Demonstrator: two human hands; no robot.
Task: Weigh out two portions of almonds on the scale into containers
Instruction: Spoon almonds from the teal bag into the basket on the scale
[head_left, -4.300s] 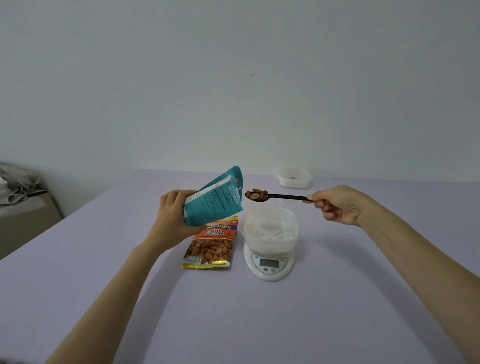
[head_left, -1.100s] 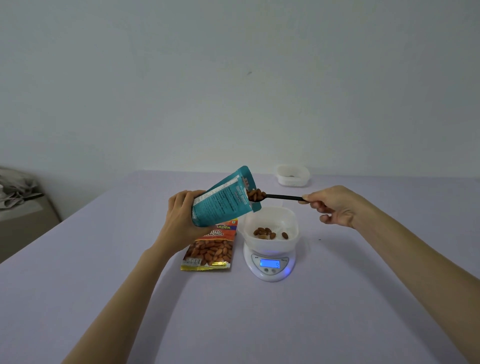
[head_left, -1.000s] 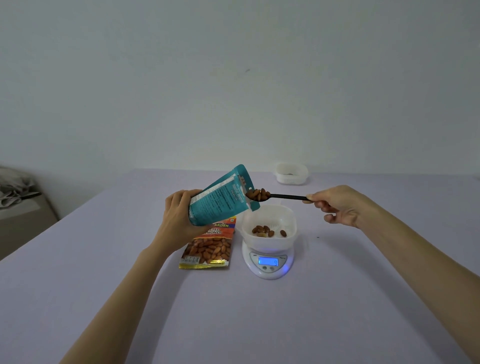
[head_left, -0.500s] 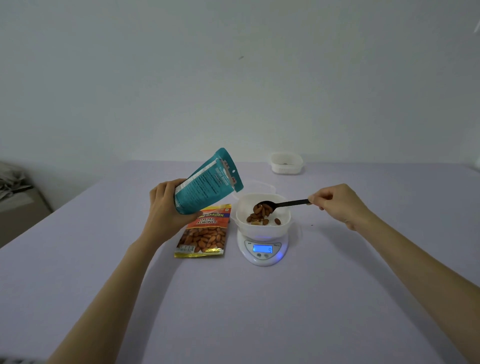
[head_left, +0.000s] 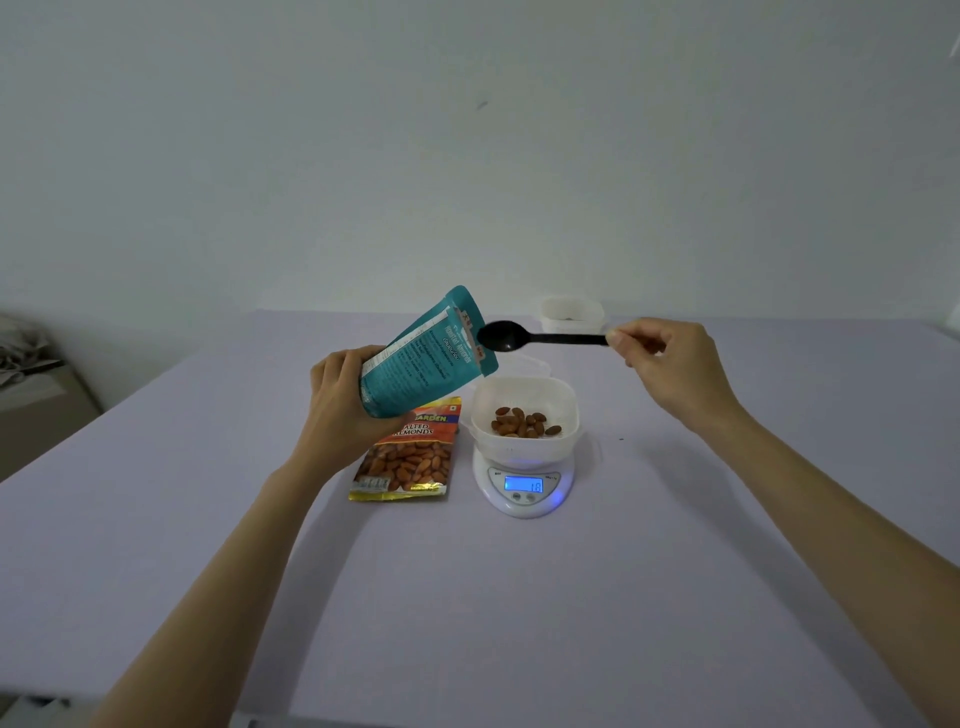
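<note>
**Empty spoon (head_left: 519, 338) at pouch (head_left: 423, 364) mouth**

The left hand (head_left: 337, 402) grips the tilted teal pouch at centre frame. The right hand (head_left: 670, 364) pinches the handle of the black spoon, its bowl at the pouch mouth. The almonds (head_left: 522, 422) lie in the white container (head_left: 570, 415) on the scale (head_left: 524, 501), just below.

The left hand (head_left: 343, 410) grips a tilted teal pouch (head_left: 423, 358). The right hand (head_left: 670, 364) pinches an empty black spoon (head_left: 524, 338) at the pouch mouth, above a white container (head_left: 571, 410) of almonds (head_left: 522, 422) on the lit scale (head_left: 524, 488). On the surface (head_left: 519, 597), an orange almond bag (head_left: 410, 452) lies at the scale's 9 o'clock and a second container (head_left: 571, 314) well off at 12 o'clock.
</note>
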